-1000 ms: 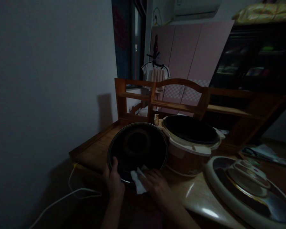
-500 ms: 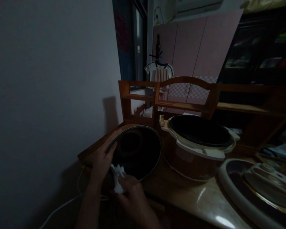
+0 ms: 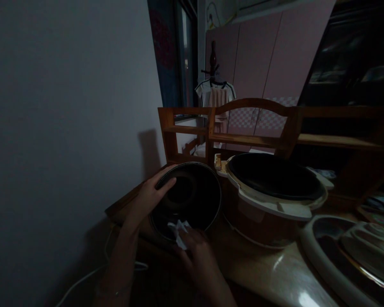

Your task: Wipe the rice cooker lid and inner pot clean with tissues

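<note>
A dark round inner pot point(image 3: 192, 198) lies tilted on the wooden table, its mouth facing me. My left hand point(image 3: 152, 194) grips its upper left rim, fingers curled over the edge. My right hand point(image 3: 195, 247) is closed on a crumpled white tissue point(image 3: 178, 230) and presses it against the pot's lower inside wall. The room is dim, so fine detail is lost.
A brown and cream cooker body point(image 3: 269, 200) stands open right of the pot. Its lid point(image 3: 355, 256) lies at the right edge. A wooden shelf rack point(image 3: 243, 136) runs behind. A white cord point(image 3: 83, 281) hangs off the table's left corner by the wall.
My left hand slid from the pot's lower rim up to its upper left rim. The tissue hand shifted left, then back toward the pot's lower middle. The view moved closer.
</note>
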